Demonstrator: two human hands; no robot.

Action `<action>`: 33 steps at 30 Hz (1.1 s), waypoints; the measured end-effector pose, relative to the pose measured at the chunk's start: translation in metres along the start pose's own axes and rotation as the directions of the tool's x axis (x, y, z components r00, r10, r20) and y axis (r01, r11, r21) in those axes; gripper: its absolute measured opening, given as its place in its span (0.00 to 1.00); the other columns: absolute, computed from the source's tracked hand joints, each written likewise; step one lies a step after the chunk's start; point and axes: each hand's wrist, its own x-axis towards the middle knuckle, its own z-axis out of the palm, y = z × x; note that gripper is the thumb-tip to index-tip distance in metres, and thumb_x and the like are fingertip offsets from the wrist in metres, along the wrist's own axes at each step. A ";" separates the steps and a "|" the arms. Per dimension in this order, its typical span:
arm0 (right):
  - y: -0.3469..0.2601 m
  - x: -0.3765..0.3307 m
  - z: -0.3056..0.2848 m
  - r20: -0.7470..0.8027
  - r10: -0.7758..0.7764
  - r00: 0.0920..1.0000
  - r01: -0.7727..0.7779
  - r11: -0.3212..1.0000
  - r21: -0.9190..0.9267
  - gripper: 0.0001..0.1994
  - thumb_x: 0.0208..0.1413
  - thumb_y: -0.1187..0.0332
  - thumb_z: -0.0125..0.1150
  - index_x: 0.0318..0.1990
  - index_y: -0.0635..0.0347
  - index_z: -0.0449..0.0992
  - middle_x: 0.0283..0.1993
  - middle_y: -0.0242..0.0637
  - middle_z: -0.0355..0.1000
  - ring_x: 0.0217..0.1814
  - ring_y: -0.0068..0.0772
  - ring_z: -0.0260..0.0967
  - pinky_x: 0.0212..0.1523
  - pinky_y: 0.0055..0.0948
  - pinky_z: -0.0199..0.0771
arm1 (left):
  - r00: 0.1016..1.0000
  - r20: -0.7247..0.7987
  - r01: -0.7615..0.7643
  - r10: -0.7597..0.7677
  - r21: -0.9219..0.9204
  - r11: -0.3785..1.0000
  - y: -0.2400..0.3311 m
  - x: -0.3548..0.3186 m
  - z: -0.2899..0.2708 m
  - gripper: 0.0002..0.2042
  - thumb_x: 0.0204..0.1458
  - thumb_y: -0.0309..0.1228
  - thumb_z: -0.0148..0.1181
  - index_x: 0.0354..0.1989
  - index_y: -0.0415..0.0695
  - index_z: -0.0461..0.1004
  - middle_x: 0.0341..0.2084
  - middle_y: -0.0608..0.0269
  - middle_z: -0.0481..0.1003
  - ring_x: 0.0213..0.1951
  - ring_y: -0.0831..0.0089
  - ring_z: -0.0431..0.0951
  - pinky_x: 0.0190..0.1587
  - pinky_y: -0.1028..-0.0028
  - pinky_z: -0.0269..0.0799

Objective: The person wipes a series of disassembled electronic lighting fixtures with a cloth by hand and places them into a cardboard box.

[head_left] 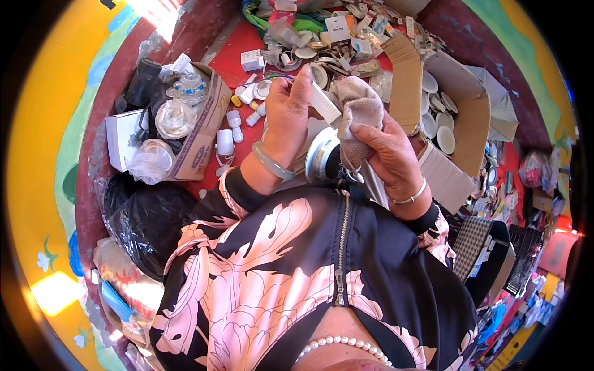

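Note:
My left hand (288, 117) is closed, thumb up, around a small white rectangular block (324, 104); thin dark wires beside the fingers seem to lead from it. My right hand (393, 151) grips a greyish-brown cloth (359, 114), bunched up and hanging down from the fingers. The cloth's upper edge lies close to the block; whether they touch I cannot tell. Below, between my forearms, a round spotlight-like fitting (320, 154) with a pale rim and a black body rests near my lap. The cloth covers part of its right side.
At the left stands a cardboard box (201, 136) with clear-wrapped round fittings. White bulbs and sockets (235, 123) lie on the red surface. A heap of small boxes and discs (328, 52) fills the back. An open carton (461, 93) at the right holds white round discs (445, 139).

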 end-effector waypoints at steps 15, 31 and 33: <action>0.005 0.004 0.005 -0.055 -0.192 0.980 0.155 0.906 -0.394 0.22 0.38 0.77 0.60 0.46 0.63 0.67 0.37 0.30 0.69 0.38 0.20 0.66 0.40 0.21 0.67 | 0.998 0.054 0.028 -0.024 -0.084 0.996 -0.016 -0.008 0.004 0.16 0.54 0.39 0.56 0.32 0.38 0.62 0.23 0.63 0.69 0.24 0.80 0.71 0.24 0.80 0.70; 0.027 0.010 -0.007 -0.082 -0.424 0.902 0.274 0.709 -0.649 0.14 0.48 0.75 0.51 0.44 0.63 0.67 0.27 0.30 0.69 0.28 0.19 0.65 0.28 0.22 0.67 | 0.974 0.161 0.180 -0.160 -0.122 0.976 -0.017 -0.009 -0.002 0.14 0.57 0.42 0.50 0.31 0.42 0.69 0.25 0.63 0.74 0.28 0.76 0.76 0.30 0.76 0.74; 0.026 0.016 -0.012 -0.108 -0.371 0.922 0.275 0.827 -0.490 0.14 0.51 0.75 0.47 0.47 0.65 0.67 0.30 0.34 0.70 0.29 0.21 0.68 0.28 0.21 0.70 | 0.965 0.178 0.226 -0.192 -0.192 0.955 -0.012 -0.011 0.000 0.13 0.57 0.42 0.51 0.31 0.43 0.69 0.25 0.64 0.74 0.29 0.76 0.76 0.31 0.74 0.74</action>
